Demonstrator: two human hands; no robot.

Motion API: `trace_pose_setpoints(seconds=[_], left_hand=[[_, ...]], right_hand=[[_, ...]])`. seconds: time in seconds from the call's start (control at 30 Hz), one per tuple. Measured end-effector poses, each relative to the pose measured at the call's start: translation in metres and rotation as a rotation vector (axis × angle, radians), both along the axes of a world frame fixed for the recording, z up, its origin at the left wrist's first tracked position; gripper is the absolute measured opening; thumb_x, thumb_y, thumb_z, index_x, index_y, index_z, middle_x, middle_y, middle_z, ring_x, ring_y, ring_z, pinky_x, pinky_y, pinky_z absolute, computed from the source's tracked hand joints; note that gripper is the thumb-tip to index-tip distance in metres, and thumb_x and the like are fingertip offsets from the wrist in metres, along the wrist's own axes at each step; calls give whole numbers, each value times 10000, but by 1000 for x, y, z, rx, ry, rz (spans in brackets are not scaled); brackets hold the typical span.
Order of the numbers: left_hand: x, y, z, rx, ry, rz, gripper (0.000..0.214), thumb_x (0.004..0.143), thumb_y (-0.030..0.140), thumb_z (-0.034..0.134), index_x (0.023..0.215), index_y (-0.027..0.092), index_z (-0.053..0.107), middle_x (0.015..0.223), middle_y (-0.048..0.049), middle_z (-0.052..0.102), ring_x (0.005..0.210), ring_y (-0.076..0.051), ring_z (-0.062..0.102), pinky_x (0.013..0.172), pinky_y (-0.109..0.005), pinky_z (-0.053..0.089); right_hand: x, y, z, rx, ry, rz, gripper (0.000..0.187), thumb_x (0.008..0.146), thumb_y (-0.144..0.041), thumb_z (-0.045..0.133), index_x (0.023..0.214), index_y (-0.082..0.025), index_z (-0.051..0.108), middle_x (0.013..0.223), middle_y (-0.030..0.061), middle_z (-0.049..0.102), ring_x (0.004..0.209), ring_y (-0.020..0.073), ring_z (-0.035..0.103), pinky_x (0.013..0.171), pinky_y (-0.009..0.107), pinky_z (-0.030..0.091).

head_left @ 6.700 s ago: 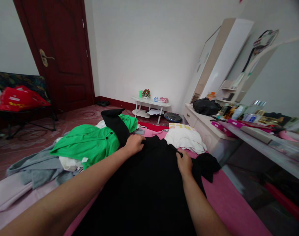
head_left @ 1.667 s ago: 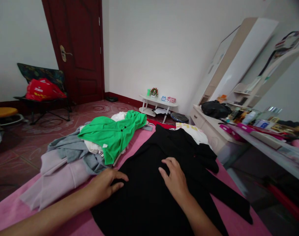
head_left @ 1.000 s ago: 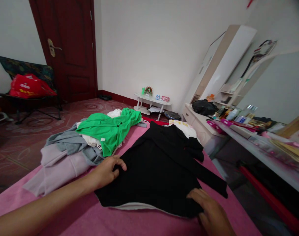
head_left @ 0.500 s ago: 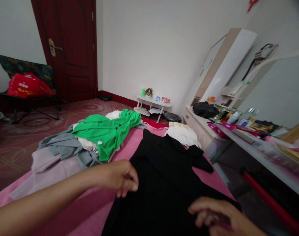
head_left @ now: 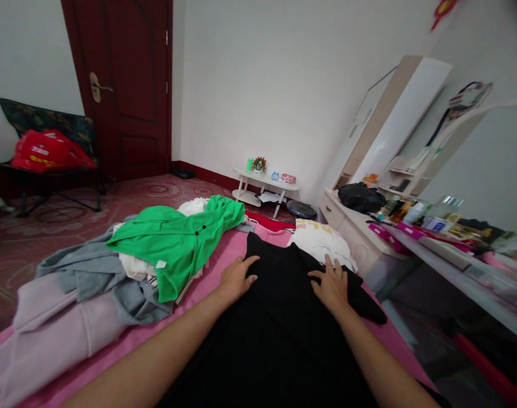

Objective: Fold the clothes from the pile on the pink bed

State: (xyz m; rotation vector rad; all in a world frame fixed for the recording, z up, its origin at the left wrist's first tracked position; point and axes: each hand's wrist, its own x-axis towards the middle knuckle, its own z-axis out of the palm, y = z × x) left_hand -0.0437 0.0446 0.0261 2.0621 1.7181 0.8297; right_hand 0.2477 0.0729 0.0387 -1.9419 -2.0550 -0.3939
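Note:
A black short-sleeved garment (head_left: pixel 279 334) lies spread over the pink bed cover (head_left: pixel 224 243), its neck end pointing away from me. On its left edge near the shoulder rests my left hand (head_left: pixel 238 277), thumb and fingers apart. My right hand (head_left: pixel 333 286) lies on the garment's right side by the sleeve, its fingers spread over the cloth. Neither hand grips the fabric. Left of the garment is a heap with a green buttoned top (head_left: pixel 177 238) over grey clothing (head_left: pixel 84 272) and pale lilac clothing (head_left: pixel 67 334). A white printed shirt (head_left: pixel 322 241) sits just beyond my right hand.
Along the right runs a dressing table (head_left: pixel 360 232) crowded with bottles, boxes and a black bag (head_left: pixel 360 197). A low white stand (head_left: pixel 265 180) is by the far wall. A folding chair (head_left: pixel 50 116) holding a red bag (head_left: pixel 48 150) stands left of the door (head_left: pixel 133 85).
Both hands have moved forward, from the garment's middle to its shoulder area, and now lie with fingers spread on it. The right sleeve lies flatter and farther out.

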Motion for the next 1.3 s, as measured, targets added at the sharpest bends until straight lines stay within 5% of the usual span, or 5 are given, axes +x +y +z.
trace_pose_setpoints(seconds=[0.27, 0.47, 0.87, 1.07, 1.3], left_hand=[[-6, 6, 7, 294, -22, -33, 579, 888, 115, 417, 1422, 338, 399, 1413, -63, 427, 1194, -254, 523, 992, -369, 451], [-12, 21, -3, 56, -11, 81, 557, 808, 96, 502, 1350, 224, 512, 1479, -93, 369, 1154, -326, 552, 958, -449, 472], [-31, 25, -11, 13, -229, 98, 596, 840, 302, 605, 1386, 148, 421, 1370, -141, 521, 1233, -271, 509, 1042, -371, 394], [-52, -20, 5, -90, -247, -91, 951, 688, 535, 712, 1436, 96, 323, 1396, -177, 482, 1220, -304, 519, 1000, -341, 428], [-90, -95, 13, -158, 28, -91, 781, 655, 80, 550, 1409, 117, 351, 869, -49, 692, 803, -211, 655, 714, -277, 468]], right_hand=[[-8, 37, 16, 177, -12, -80, 435, 842, -63, 385, 1195, -151, 623, 1301, 132, 535, 1148, 267, 504, 957, 408, 362], [-26, 47, 1, -140, -56, -88, 350, 827, -152, 515, 1147, -160, 655, 1391, 166, 464, 1257, 349, 432, 1004, 555, 306], [-113, 1, -1, -372, 338, 195, 615, 796, -630, 544, 1191, -164, 608, 1069, 128, 686, 985, 277, 645, 804, 353, 470], [-105, -6, 12, -558, 308, 220, 529, 669, -511, 722, 1100, -214, 645, 1030, 69, 704, 950, 250, 658, 791, 315, 478], [-127, -18, 21, -330, 215, -10, 468, 794, -486, 588, 1169, -207, 606, 1061, 120, 687, 1007, 293, 643, 771, 351, 482]])
